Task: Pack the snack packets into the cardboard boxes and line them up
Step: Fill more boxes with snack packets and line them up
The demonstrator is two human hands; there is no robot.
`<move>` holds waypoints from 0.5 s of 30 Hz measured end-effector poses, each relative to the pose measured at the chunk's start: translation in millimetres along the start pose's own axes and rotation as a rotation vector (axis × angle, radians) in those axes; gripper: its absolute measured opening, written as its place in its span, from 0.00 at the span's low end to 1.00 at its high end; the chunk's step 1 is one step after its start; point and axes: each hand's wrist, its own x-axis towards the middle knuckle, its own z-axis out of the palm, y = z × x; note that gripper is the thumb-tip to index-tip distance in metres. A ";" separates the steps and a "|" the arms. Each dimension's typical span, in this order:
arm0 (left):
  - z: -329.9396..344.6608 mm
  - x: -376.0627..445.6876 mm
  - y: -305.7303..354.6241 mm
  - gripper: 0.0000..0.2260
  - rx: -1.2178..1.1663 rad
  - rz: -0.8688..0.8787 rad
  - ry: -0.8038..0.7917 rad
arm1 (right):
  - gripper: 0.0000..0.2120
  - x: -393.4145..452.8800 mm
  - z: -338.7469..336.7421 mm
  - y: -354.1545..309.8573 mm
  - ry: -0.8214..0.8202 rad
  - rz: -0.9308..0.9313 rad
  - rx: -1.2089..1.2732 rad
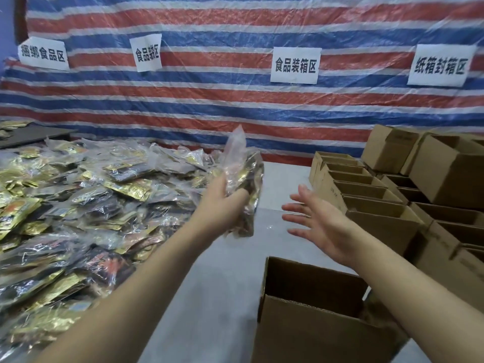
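Open cardboard box [311,318] nearest, on table [209,284]. Left hand [222,197] grip closed round bagged snack packets [245,179], lifted above table. Right hand [314,221] empty, fingers spread. Packet heap [78,200] left; empty boxes [366,187] right.

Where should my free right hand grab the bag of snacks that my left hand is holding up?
Grip the bag of snacks on its packed lower half, coming from its right side with the open right hand. The left hand already covers the left side, and the top is only loose empty plastic.
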 end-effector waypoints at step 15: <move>116.5 3.6 24.0 0.13 0.591 0.388 -0.230 | 0.25 -24.0 -36.8 -9.1 0.020 -0.014 0.377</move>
